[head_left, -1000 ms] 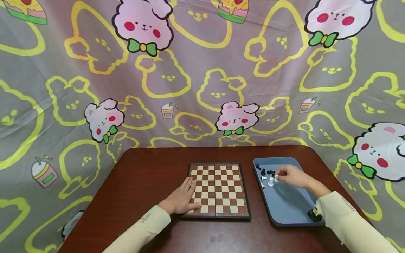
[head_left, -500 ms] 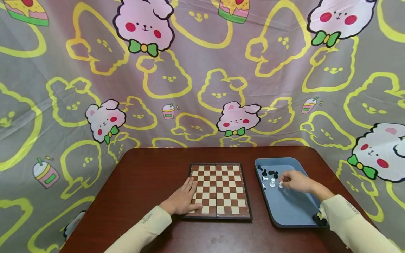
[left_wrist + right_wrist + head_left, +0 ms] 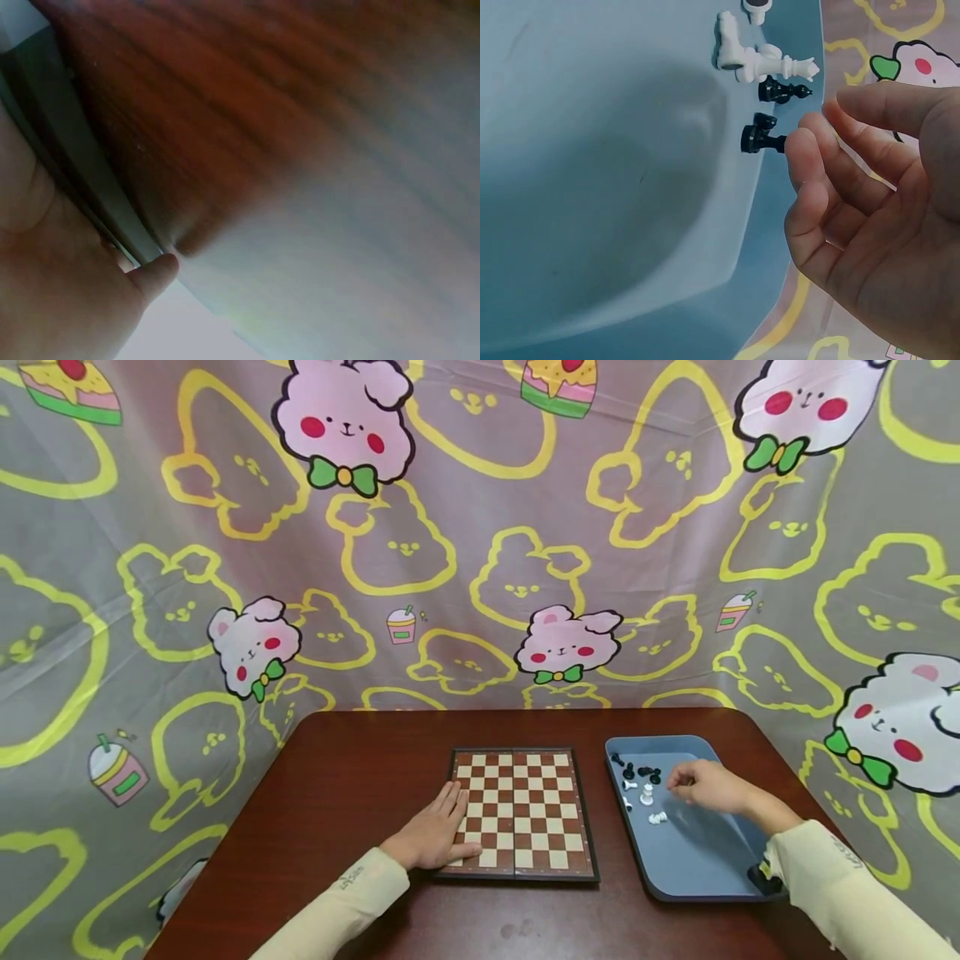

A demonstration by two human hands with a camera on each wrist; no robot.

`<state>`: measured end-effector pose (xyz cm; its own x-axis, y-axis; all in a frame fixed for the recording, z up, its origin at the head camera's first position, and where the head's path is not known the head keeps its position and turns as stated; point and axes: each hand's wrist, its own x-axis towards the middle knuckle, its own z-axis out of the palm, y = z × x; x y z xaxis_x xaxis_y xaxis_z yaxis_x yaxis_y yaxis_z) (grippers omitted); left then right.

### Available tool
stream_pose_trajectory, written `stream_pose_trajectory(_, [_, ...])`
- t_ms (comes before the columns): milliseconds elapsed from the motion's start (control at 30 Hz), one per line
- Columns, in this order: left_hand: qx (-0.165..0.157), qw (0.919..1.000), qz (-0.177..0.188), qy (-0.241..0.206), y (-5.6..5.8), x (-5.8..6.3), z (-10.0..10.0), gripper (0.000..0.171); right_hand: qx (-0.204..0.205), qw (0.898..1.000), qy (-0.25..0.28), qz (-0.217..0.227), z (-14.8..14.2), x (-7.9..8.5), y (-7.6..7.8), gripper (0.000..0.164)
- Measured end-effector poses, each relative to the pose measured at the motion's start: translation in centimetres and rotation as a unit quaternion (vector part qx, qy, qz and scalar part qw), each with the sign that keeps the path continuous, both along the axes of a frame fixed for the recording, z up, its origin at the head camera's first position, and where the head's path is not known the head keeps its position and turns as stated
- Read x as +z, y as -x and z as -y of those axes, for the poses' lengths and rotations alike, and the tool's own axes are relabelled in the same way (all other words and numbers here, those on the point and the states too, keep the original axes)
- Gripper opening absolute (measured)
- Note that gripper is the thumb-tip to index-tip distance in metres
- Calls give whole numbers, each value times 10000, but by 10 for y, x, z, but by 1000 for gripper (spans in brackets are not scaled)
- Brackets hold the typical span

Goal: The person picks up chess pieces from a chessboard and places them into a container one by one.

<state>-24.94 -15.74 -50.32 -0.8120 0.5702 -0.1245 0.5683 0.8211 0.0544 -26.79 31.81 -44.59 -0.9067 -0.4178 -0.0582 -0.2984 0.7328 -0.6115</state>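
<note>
My left hand (image 3: 431, 833) rests flat on the left side of a brown-and-cream chessboard (image 3: 549, 827), fingers straight and thumb spread. In the left wrist view its palm (image 3: 60, 292) lies along the board's dark edge (image 3: 90, 157). Over the far part of a blue-grey tray (image 3: 697, 860) hovers my right hand (image 3: 708, 787), fingers loosely bent and nothing between them. Just left of it a white chess piece (image 3: 647, 795) stands upright. Nearer the front lies another white piece (image 3: 657, 818) on its side. Black pieces (image 3: 757, 139) show beyond my fingers in the right wrist view.
Several small black pieces (image 3: 630, 770) lie in the tray's far left corner, with more white ones (image 3: 629, 785) by its left wall. The dark red table (image 3: 360, 768) carries board and tray. A patterned cloth (image 3: 450, 568) hangs behind and at both sides.
My right hand has let go of a white chess piece, which now lies on its side in the tray. The hand has lifted slightly away. My left hand stays on the chessboard.
</note>
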Motion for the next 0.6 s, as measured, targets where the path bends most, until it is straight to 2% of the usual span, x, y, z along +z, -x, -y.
stream_pose_trajectory(167, [-62,9999,-103,-8,0,-1,-1,97,28,9999,-52,-84,3,3,0,6])
stream_pose_trajectory(333, [-21,10000,64,-27,-2,0,-2,97,18,9984,-307,-467,12,10,-6,6])
stream_pose_trajectory(500, [178,9994,288,-74,-1,7,-3,98,-227,9935,-667,-896,28,18,-10,8])
stream_pose_trajectory(600, [296,9986,388,-182,1,16,-5,98,-454,9891,-866,-1098,37,21,-11,9])
